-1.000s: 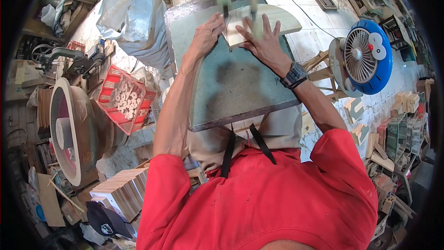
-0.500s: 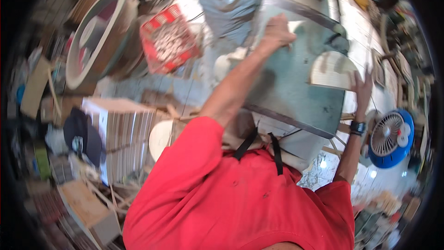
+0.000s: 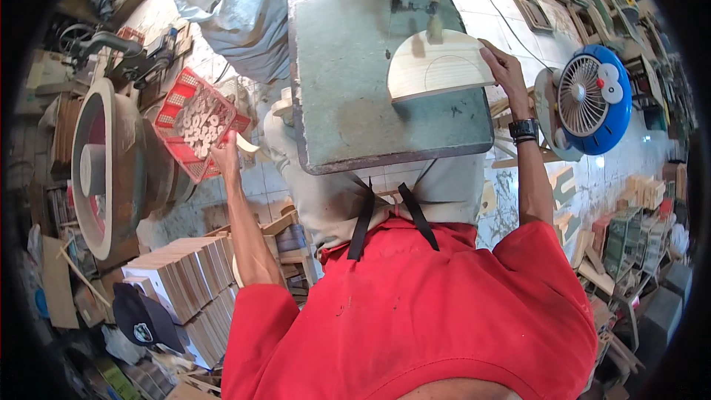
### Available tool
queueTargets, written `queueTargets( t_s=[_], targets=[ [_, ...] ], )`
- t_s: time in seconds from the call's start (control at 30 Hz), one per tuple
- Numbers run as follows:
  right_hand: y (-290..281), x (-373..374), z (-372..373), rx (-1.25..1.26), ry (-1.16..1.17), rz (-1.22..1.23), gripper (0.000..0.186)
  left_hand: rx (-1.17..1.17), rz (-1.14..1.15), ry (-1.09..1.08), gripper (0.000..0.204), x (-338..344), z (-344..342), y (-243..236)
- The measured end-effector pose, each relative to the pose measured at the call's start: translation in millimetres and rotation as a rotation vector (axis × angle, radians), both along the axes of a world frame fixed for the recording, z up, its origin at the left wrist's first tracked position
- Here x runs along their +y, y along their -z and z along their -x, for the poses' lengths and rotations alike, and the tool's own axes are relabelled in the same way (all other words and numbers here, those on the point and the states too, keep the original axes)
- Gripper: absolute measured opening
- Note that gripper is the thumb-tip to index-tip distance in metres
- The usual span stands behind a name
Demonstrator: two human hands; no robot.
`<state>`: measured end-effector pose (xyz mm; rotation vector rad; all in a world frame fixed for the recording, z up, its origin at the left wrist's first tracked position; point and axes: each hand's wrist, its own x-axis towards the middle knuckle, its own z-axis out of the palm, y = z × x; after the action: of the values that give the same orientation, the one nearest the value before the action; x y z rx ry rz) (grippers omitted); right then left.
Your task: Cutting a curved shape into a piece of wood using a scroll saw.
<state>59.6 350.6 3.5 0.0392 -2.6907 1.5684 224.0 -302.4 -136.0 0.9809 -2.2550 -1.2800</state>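
Note:
My left hand (image 3: 227, 150) is closed on a pale curved wooden offcut (image 3: 248, 145), at the near right side of a red plastic basket (image 3: 184, 92) of small wooden rings and pieces. My right hand (image 3: 502, 67) grips the right edge of a semicircular pale board (image 3: 426, 74), which has a curved line marked on it and lies over the upper right of a grey-green machine table (image 3: 348, 126). Just above the board hang the machine's blade guide parts (image 3: 429, 11), partly indistinct.
A blue fan (image 3: 589, 100) stands at right. At left are a large machine wheel (image 3: 104, 167), a blue-grey plastic-covered bundle (image 3: 229, 15), stacked boards (image 3: 170, 274) and a dark cap (image 3: 144, 326). Wood pieces (image 3: 641, 189) are piled at lower right.
A second ago both hands were at the board beside the guides. My left hand has moved down-left to the basket with an offcut; my right hand has shifted to the board's right edge.

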Motion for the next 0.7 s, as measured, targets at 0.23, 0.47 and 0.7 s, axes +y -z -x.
queueTargets(
  t_s=[0.23,0.47,0.7],
  targets=[
    [-26,-14,-120,0.423,0.064,-0.553,0.034,0.412,0.224,0.106,0.038,264,-28,-158],
    [-44,-92,-230,0.352,-0.221,-0.272,0.009,0.054,0.284,0.699,0.082,370,-55,-177],
    [-43,-79,-191,0.391,-0.184,-0.169,0.051,-0.110,0.602,0.929,0.108,358,-23,-193]
  ],
)
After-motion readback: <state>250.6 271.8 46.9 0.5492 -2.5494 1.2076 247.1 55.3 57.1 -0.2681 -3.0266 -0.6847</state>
